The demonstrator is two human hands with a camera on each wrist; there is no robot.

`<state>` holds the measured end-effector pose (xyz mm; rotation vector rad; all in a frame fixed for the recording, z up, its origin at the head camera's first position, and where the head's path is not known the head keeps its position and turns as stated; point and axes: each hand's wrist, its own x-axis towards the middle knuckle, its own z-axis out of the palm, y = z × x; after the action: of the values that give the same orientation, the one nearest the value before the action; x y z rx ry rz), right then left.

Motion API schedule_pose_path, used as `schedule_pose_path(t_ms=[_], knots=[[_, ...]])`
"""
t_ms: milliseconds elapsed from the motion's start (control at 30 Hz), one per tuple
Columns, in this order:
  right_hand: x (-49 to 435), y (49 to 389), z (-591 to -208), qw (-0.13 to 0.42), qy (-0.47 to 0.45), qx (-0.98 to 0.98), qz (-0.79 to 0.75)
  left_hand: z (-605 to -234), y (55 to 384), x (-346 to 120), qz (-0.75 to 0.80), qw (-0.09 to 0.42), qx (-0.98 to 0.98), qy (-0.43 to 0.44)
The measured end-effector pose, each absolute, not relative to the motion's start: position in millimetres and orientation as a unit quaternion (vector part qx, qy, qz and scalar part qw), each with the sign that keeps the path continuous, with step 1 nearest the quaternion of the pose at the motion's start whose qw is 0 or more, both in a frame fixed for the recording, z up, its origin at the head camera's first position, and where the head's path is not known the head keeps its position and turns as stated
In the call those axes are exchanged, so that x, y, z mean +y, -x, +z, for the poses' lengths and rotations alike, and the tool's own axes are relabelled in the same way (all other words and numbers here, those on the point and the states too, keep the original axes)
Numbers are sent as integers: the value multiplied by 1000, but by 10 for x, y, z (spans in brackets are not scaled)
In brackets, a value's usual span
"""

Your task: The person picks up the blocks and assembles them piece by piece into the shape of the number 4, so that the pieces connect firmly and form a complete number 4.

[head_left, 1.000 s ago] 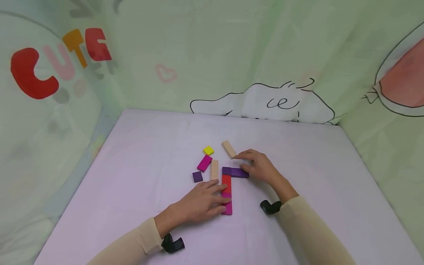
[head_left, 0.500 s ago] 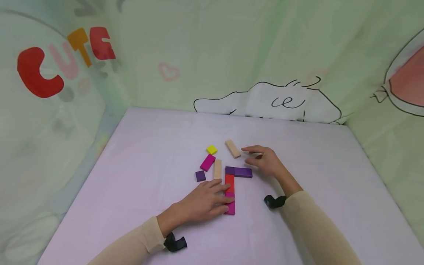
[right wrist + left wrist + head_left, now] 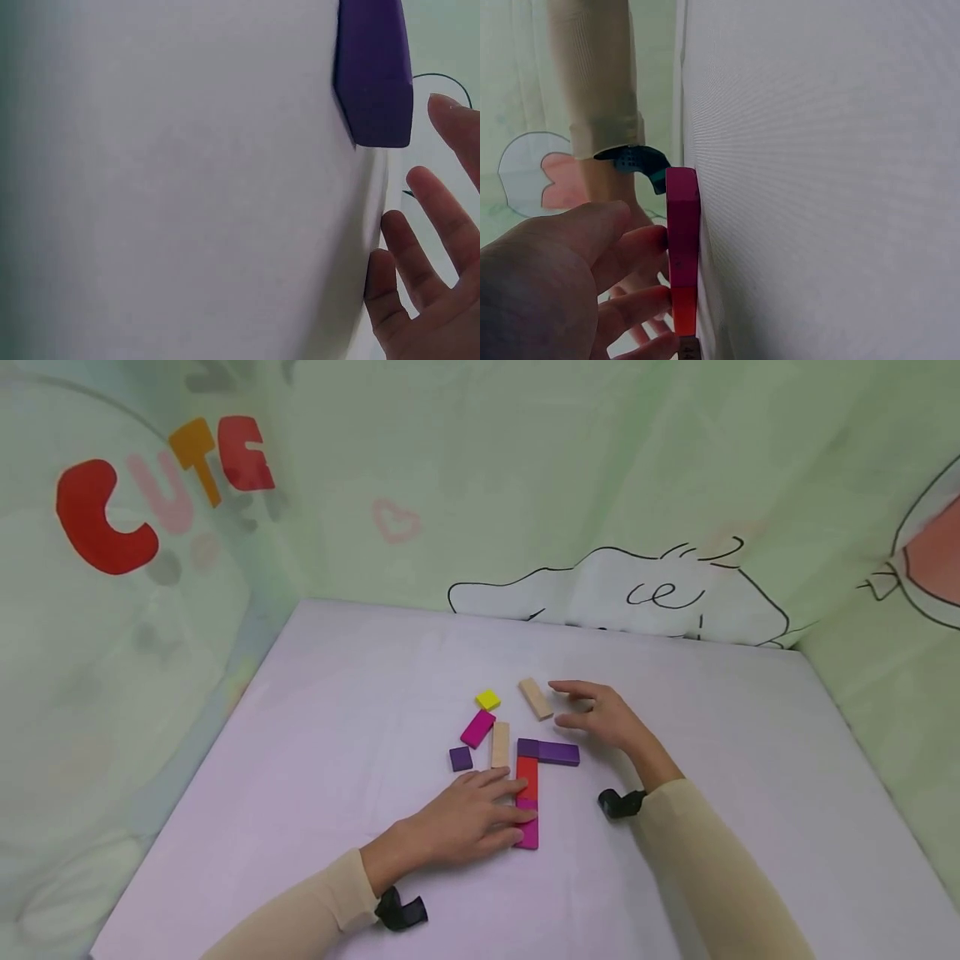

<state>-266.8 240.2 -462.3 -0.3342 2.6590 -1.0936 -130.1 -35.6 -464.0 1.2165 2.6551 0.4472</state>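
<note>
In the head view, my left hand rests its outstretched fingers on a column of flat blocks. Under them are a red block and a magenta block; the left wrist view shows fingertips against the magenta block too. A small purple block tops the column, with a long purple block running right from it. Just beyond that, my right hand hovers with thumb and fingers apart, holding nothing. Its fingertips are beside a plain wooden block, not touching it.
Left of the column lie another wooden block, a tilted magenta block, a yellow block and a dark purple square block. All are on a pale cloth-covered table, backed by printed curtains.
My right hand has drawn off the long purple block and the far wooden block, moving slightly farther forward. My left hand stays on the column. The head view has shifted a little.
</note>
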Motion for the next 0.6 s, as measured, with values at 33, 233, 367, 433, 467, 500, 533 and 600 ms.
schedule_pose_path(t_ms=[33,233,367,433,467,500,533,600], knots=[[2391,2689,-4623,126,114,913,-372,-4630,1298,-359,151,93,895,-409],[2323,2781,-4631,138,115,915,-360,-4611,1295,-357,148,88,895,-411],[2269,2827,-4633,143,119,918,-350,-4625,1305,-355,145,86,896,-411],[2227,2848,-4638,147,122,918,-347,-4625,1305,-357,144,84,897,-410],[2206,2856,-4639,149,123,918,-345,-4625,1306,-356,143,83,897,-410],[2184,2865,-4640,151,126,918,-344,-4624,1305,-356,142,82,897,-411],[2162,2872,-4640,151,132,918,-342,-4621,1303,-357,142,82,897,-411],[2121,2886,-4637,150,144,918,-339,-4622,1304,-358,141,79,897,-412]])
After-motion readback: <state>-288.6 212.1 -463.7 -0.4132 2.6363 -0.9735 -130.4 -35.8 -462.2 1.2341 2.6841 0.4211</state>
